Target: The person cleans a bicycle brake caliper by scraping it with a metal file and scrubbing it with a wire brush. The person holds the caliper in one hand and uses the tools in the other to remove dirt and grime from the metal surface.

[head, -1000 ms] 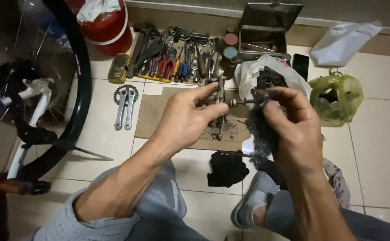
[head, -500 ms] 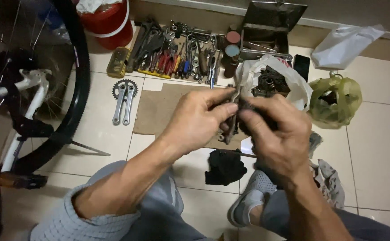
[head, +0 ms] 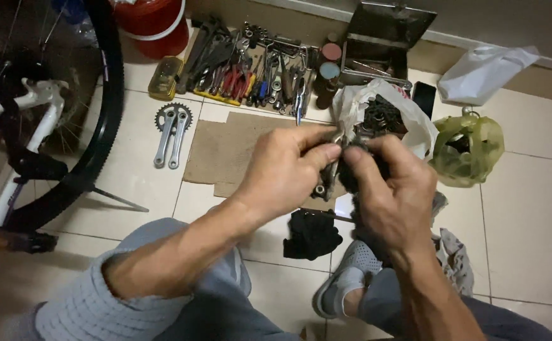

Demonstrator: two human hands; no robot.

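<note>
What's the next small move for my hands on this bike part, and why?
Probably keep the left hand steady and go on rubbing with the dark rag in the right hand. Both hands meet over the cardboard, the left pinching a small metal part while the rag wraps its other end, so the part looks only partly wiped.

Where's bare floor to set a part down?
Bare tile right of the green bag, and between the crank arms and the knee. The cardboard has open room at its left. The tool row along the wall is crowded.
</note>
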